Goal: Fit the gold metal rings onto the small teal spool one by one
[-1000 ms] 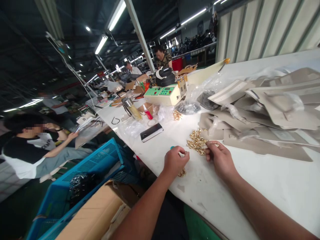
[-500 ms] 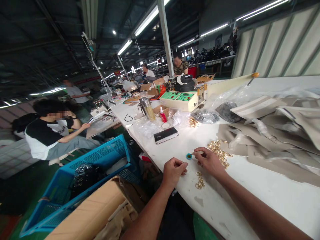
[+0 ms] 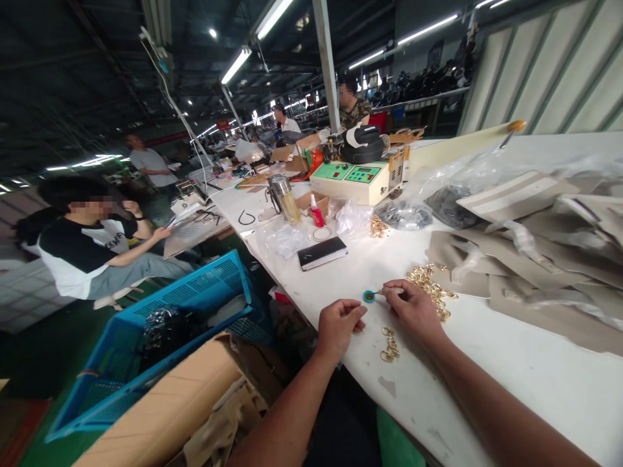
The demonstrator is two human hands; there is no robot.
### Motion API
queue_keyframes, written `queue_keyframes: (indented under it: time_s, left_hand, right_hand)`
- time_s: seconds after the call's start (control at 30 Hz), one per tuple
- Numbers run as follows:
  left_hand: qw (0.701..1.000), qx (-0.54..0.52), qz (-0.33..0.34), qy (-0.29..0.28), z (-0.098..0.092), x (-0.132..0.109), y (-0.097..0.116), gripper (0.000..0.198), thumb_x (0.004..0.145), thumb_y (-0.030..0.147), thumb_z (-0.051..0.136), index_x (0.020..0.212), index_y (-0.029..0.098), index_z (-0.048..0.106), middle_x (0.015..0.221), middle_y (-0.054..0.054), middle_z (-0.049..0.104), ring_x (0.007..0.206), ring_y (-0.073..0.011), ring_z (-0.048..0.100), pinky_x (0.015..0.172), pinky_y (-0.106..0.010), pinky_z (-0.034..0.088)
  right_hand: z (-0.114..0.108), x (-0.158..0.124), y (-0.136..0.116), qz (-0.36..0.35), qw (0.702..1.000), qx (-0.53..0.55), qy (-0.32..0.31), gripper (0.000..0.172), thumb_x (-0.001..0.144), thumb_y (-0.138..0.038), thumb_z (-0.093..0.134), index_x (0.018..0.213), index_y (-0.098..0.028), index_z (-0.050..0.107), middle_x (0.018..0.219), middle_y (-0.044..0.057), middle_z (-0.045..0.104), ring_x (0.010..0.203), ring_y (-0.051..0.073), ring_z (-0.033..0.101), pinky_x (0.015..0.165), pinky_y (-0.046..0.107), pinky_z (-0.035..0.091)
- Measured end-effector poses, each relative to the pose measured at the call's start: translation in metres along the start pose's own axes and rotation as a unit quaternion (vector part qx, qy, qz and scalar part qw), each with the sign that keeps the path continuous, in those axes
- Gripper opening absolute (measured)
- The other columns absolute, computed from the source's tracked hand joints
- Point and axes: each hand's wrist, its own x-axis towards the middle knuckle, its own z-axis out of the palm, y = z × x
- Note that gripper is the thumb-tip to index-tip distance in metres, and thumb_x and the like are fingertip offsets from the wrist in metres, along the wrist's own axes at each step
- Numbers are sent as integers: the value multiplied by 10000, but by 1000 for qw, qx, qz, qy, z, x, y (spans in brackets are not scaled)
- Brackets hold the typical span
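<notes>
My left hand [image 3: 339, 326] is closed in a pinch above the table's near edge; what its fingertips hold, if anything, is too small to make out. My right hand [image 3: 415, 310] grips a thin tool with a pale handle, mostly hidden by the fingers. The tool's dark tip reaches to a small round blue cap [image 3: 365, 295] with yellowish-brown stuff inside. A few gold metal clasps [image 3: 390, 345] lie in a row below, between my forearms. Right behind my right hand is a heap of similar gold metal pieces [image 3: 432, 285].
On the white table [image 3: 506, 389] are a black notebook [image 3: 322, 253], a red bottle [image 3: 316, 212], a glass flask [image 3: 287, 201] and a cream machine [image 3: 357, 181]. Taupe panels [image 3: 545, 259] cover the right side. A blue crate [image 3: 160, 337] stands at left, near a seated person [image 3: 92, 240].
The view has shifted slightly. My right hand's tool tip now shows at the blue cap. My left hand keeps its pinch in nearly the same place.
</notes>
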Motion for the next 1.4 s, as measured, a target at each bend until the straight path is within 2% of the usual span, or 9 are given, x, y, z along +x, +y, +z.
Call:
queue_keyframes:
  time_s: [0.17, 0.3, 0.53, 0.77, 0.97, 1.4]
  left_hand:
    - [1000, 4, -5, 0, 1, 0, -2, 333, 739, 357, 830, 960, 119, 755, 715, -43, 730, 571, -120, 657, 581, -228, 532]
    - [1000, -16, -7, -1, 1, 4, -4, 318, 718, 318, 841, 959, 132, 751, 791, -53, 747, 644, -144, 702, 596, -234, 552]
    - [1000, -27, -7, 4, 2, 5, -3, 259, 700, 277, 811, 899, 139, 721, 774, -42, 726, 666, -151, 706, 580, -231, 545]
    - [1000, -22, 3, -12, 1, 5, -8, 284, 705, 308, 815, 905, 137, 710, 741, -29, 710, 661, -146, 695, 599, -237, 535]
    - [1000, -25, 4, -16, 2, 4, -7, 274, 702, 307, 816, 899, 143, 717, 752, -28, 712, 642, -138, 672, 611, -255, 528]
    - [999, -21, 15, -24, 1, 3, -9, 303, 728, 333, 819, 932, 135, 714, 744, -15, 701, 635, -125, 653, 631, -252, 524]
  right_hand:
    - [-3, 0, -4, 4, 999, 44, -19, 548, 809, -682, 753, 1093, -214, 723, 607, -21, 595, 546, 153, 506, 551, 290, 388]
    - [-7, -1, -13, 11, 995, 92, -35, 625, 768, -682, 805, 1134, -184, 710, 637, 6, 625, 552, 159, 530, 562, 294, 433]
    - [-3, -2, -8, -23, 988, 148, -32, 501, 891, -688, 704, 1034, -212, 639, 802, 20, 664, 617, 151, 585, 577, 285, 479]
    - [1, -13, -12, -62, 989, 122, -54, 435, 945, -641, 670, 1025, -217, 617, 775, 8, 656, 610, 157, 606, 591, 300, 488]
    - [2, -19, -20, -70, 992, 89, -54, 454, 931, -657, 664, 984, -209, 622, 725, 10, 647, 587, 158, 598, 572, 293, 481]
    - [3, -21, -20, -74, 994, 58, -54, 448, 937, -654, 654, 985, -209, 637, 701, 12, 655, 574, 157, 601, 552, 279, 473]
